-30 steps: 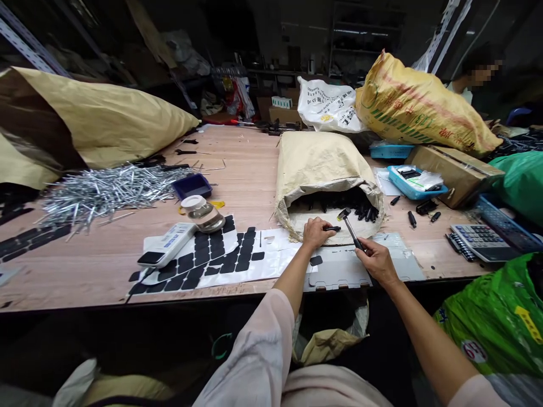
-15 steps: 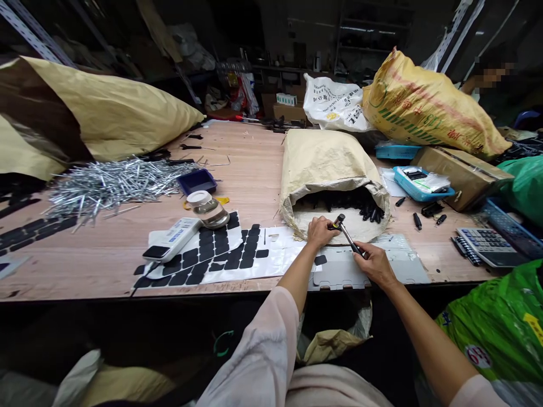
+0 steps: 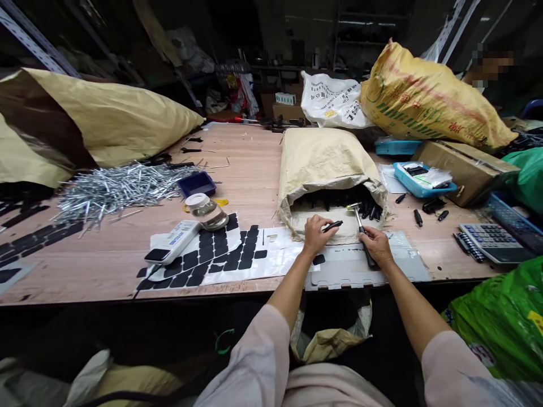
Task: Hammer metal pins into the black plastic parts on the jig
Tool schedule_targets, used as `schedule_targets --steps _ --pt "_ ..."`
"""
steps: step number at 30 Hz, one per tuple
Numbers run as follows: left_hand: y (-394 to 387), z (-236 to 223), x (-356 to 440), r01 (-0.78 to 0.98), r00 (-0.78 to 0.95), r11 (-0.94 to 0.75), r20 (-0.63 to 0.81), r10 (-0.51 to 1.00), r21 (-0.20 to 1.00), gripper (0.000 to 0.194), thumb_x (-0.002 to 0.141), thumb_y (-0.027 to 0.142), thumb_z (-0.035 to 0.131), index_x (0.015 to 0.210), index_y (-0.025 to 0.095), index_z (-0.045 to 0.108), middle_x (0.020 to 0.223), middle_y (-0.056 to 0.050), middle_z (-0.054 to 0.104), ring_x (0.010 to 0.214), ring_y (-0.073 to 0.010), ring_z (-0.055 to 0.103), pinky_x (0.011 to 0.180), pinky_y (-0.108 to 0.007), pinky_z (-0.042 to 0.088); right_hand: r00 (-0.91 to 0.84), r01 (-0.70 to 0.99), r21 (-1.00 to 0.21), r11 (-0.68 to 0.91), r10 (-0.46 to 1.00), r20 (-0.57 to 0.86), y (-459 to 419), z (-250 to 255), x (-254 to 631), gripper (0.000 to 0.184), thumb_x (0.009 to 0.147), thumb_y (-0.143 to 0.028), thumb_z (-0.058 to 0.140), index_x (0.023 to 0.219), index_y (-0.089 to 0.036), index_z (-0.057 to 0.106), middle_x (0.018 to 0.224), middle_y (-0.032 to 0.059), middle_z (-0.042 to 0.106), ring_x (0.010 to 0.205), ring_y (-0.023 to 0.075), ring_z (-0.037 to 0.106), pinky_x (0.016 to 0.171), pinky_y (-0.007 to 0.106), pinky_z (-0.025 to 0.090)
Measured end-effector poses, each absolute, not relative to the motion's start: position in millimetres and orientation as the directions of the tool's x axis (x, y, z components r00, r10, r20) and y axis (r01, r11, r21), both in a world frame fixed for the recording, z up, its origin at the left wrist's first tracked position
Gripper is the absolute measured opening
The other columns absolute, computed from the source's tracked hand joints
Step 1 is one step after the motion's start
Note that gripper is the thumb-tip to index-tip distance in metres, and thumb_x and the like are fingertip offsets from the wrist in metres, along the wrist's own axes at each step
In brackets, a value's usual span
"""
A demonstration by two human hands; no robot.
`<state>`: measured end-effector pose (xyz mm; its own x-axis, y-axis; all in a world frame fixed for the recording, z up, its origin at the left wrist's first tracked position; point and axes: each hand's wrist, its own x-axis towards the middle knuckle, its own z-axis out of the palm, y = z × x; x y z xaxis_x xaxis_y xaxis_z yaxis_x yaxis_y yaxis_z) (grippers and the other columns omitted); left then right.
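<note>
My left hand (image 3: pixel 317 234) is closed around a slim black piece (image 3: pixel 333 226), its end pointing right; fingers hide the rest of it. A hammer (image 3: pixel 360 224) with a metal head and dark handle is in my right hand (image 3: pixel 377 247), head pointing away from me. Both hands are at the mouth of a beige woven sack (image 3: pixel 322 152) lying on its side. Dark pieces (image 3: pixel 373 210) fill the sack's shadowed inside. Beneath my hands lies a flat grey sheet (image 3: pixel 399 260), and a small black pad (image 3: pixel 319 259) rests near its left side.
Left on the wooden table (image 3: pixel 250 164) are a heap of metal rods (image 3: pixel 123 189), a dark blue tray (image 3: pixel 197 184), a lidded jar (image 3: pixel 207 211) and a white device (image 3: pixel 173 242). To the right lie a calculator (image 3: pixel 492 240), a blue basket (image 3: pixel 424 189) and a cardboard box (image 3: pixel 466 169).
The hammer head has moved away from the black piece in my left hand, outward and to the right. My left hand now shows the piece more fully, sticking out to the right.
</note>
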<state>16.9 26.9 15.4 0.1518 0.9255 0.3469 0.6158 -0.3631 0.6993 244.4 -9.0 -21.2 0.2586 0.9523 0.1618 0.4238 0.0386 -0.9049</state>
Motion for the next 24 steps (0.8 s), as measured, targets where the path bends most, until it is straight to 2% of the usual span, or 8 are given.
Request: schedule_targets --steps 3,6,9,12,14,17,20,24 --pt "-33.5 18.9 0.2 0.562 0.167 -0.544 0.558 0.813 0.623 0.019 0.084 0.04 0.073 0.093 0.024 0.075 0.08 -0.002 0.057 0.083 -0.0187 0.051 0.079 -0.034 0.041 0.254 0.397 -0.917 0.033 0.956 0.144 -10.5 -18.3 243.5 0.055 0.076 -0.049 0.066 0.112 -0.009 0.075 0.073 0.005 0.069 0.062 0.0174 0.061 0.059 0.029 0.052" --pt "-103.3 11.1 -18.2 0.53 0.333 -0.703 0.647 0.686 0.474 0.019 0.085 0.039 0.072 0.097 0.025 0.075 0.074 -0.002 0.056 0.075 -0.017 0.049 0.074 -0.034 0.039 0.247 0.389 -0.92 0.033 0.959 0.139 -12.0 -14.3 241.9 0.051 0.076 -0.047 0.065 0.111 -0.011 0.075 0.071 0.0036 0.067 0.06 0.0167 0.059 0.057 0.028 0.05" --pt "-150.7 -2.0 -28.5 0.587 0.441 -0.725 0.608 0.66 0.362 0.021 0.085 0.041 0.074 0.1 0.025 0.075 0.071 -0.001 0.057 0.073 -0.0171 0.05 0.072 -0.035 0.037 0.249 0.392 -0.919 0.039 0.957 0.146 -13.6 -12.2 240.3 0.05 0.076 -0.046 0.065 0.111 -0.011 0.075 0.07 0.0026 0.066 0.058 0.0161 0.057 0.057 0.027 0.049" --pt "-157.0 -6.4 -26.5 0.614 0.469 -0.706 0.556 0.686 0.352 0.038 0.079 0.052 0.077 0.106 0.025 0.074 0.075 -0.002 0.06 0.075 -0.0188 0.052 0.073 -0.036 0.038 0.252 0.405 -0.913 0.047 0.954 0.161 -15.4 -11.6 238.6 0.049 0.076 -0.046 0.064 0.109 -0.011 0.075 0.069 0.0016 0.064 0.058 0.0158 0.056 0.058 0.027 0.048" --pt "-134.7 0.1 -18.6 0.605 0.446 -0.7 0.567 0.693 0.379 0.042 0.08 0.055 0.074 0.109 0.024 0.073 0.078 -0.003 0.062 0.077 -0.0196 0.053 0.072 -0.035 0.04 0.249 0.413 -0.909 0.055 0.953 0.171 -16.4 -11.7 237.7 0.049 0.076 -0.046 0.064 0.109 -0.011 0.075 0.07 0.0019 0.065 0.06 0.016 0.057 0.06 0.027 0.048" --pt "-65.1 19.6 -0.8 0.634 0.234 -0.553 0.548 0.803 0.541 0.029 0.091 0.043 0.065 0.108 0.021 0.072 0.079 -0.004 0.062 0.077 -0.0185 0.055 0.071 -0.032 0.043 0.253 0.415 -0.909 0.046 0.953 0.164 -17.2 -11.8 237.1 0.05 0.076 -0.046 0.065 0.111 -0.011 0.075 0.07 0.0021 0.065 0.059 0.0157 0.056 0.059 0.027 0.048" --pt "23.7 38.9 17.3 0.684 -0.079 -0.237 0.392 0.916 0.69 0.025 0.092 0.037 0.061 0.106 0.019 0.072 0.086 -0.006 0.063 0.08 -0.0185 0.06 0.073 -0.03 0.046 0.265 0.407 -0.913 0.027 0.953 0.146 -16.9 -11.3 236.8 0.051 0.076 -0.045 0.065 0.112 -0.011 0.075 0.066 0.001 0.062 0.055 0.0149 0.053 0.055 0.026 0.046" --pt "112.0 48.1 33.9 0.759 -0.286 0.095 0.198 0.938 0.644 0.026 0.091 0.035 0.06 0.109 0.018 0.07 0.113 -0.014 0.064 0.105 -0.0259 0.062 0.088 -0.035 0.048 0.251 0.373 -0.928 0.017 0.961 0.119 -15.5 -9.9 235.8 0.051 0.076 -0.044 0.065 0.112 -0.009 0.075 0.066 0.001 0.062 0.053 0.0141 0.052 0.052 0.026 0.047"
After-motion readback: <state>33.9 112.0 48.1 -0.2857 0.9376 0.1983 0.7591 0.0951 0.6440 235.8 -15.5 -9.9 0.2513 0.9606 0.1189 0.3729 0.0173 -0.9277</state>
